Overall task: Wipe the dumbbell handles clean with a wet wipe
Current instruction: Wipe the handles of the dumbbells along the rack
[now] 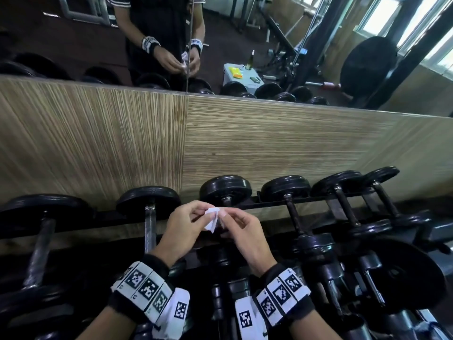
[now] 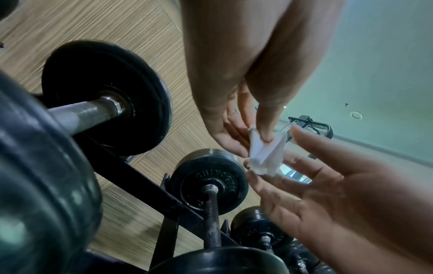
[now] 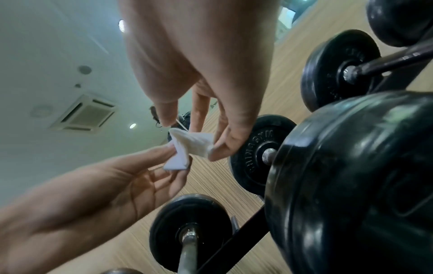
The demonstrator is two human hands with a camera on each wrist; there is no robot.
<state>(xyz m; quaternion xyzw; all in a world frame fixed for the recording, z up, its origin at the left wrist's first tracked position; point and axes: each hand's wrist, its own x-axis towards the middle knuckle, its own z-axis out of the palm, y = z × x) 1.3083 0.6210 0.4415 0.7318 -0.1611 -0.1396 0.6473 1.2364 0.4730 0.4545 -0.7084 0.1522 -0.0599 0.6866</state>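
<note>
A small folded white wet wipe (image 1: 212,220) is held in the air between both hands, above the dumbbell rack. My left hand (image 1: 203,212) pinches its left side; in the left wrist view the thumb presses on the wipe (image 2: 264,157). My right hand (image 1: 224,216) pinches the right edge of the wipe (image 3: 188,146) between thumb and fingers. Below the hands sits a dumbbell with a black plate (image 1: 225,188); its handle is hidden by the hands. A chrome dumbbell handle (image 1: 150,229) lies just to the left and a dark, rusty one (image 1: 295,217) to the right.
Several black dumbbells lie in a row on a black rack (image 1: 269,198) against a wood-grain panel (image 1: 245,143). A mirror (image 1: 73,33) above it reflects the person and the gym. A large weight plate (image 1: 404,273) lies at lower right.
</note>
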